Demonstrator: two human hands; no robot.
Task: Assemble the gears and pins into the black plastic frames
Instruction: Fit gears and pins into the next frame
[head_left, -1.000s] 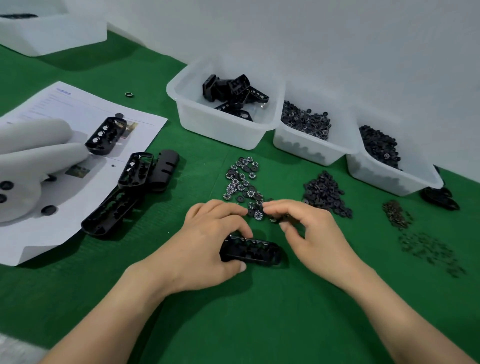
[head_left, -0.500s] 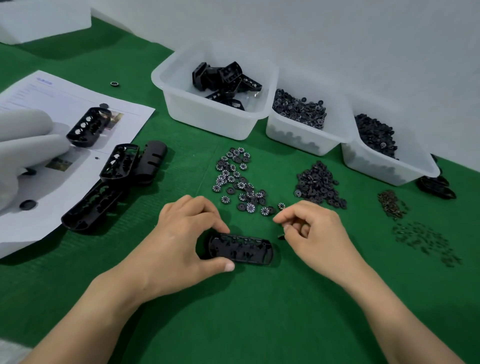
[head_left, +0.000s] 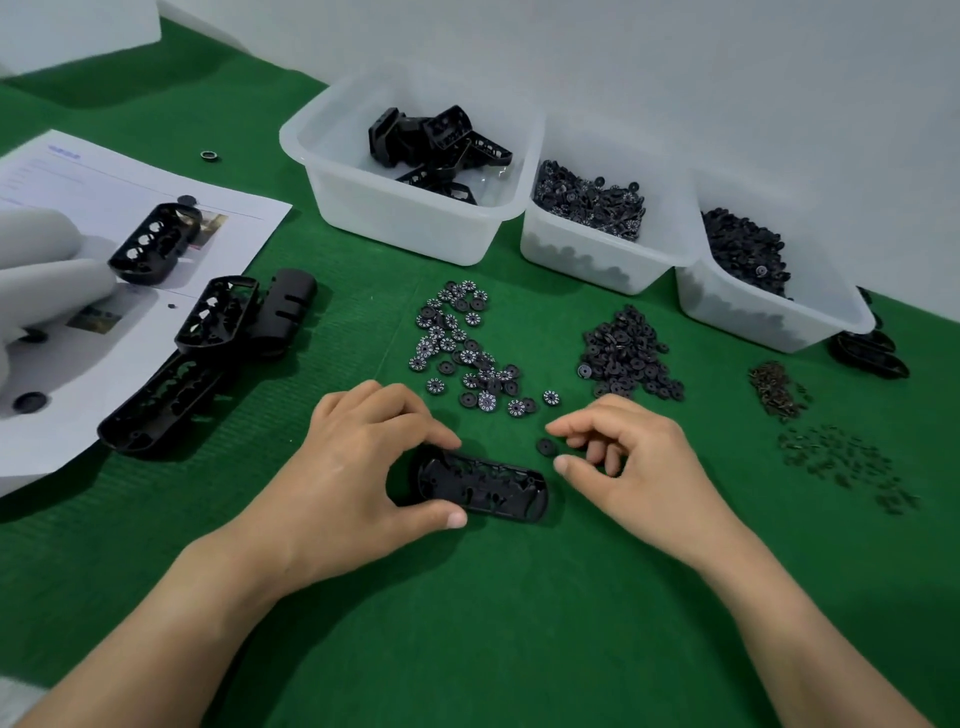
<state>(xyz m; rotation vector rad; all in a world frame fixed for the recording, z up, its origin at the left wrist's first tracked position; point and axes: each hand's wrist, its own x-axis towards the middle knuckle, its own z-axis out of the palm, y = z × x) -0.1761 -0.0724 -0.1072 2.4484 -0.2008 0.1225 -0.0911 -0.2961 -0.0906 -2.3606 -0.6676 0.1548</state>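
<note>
A black plastic frame (head_left: 483, 483) lies lengthwise on the green mat in front of me. My left hand (head_left: 358, 467) grips its left end between index finger and thumb. My right hand (head_left: 639, 467) hovers just right of the frame with its fingers curled. It holds a small black gear (head_left: 545, 447) between index fingertip and thumb tip, above the frame's right end. Behind the hands lie a loose pile of white-marked gears (head_left: 462, 343) and a pile of plain black gears (head_left: 628, 353). Small dark pins (head_left: 841, 462) are scattered at the right.
Three white bins stand at the back: one with frames (head_left: 415, 223), one with marked gears (head_left: 597, 249), one with black gears (head_left: 769, 306). Several frames (head_left: 208, 332) lie on and beside a paper sheet (head_left: 104, 218) at left. A brown pile of tiny parts (head_left: 776, 389) lies right.
My right hand has drawn back from the marked-gear pile towards the frame's right end, bringing a small gear. My left hand has kept its grip on the frame.
</note>
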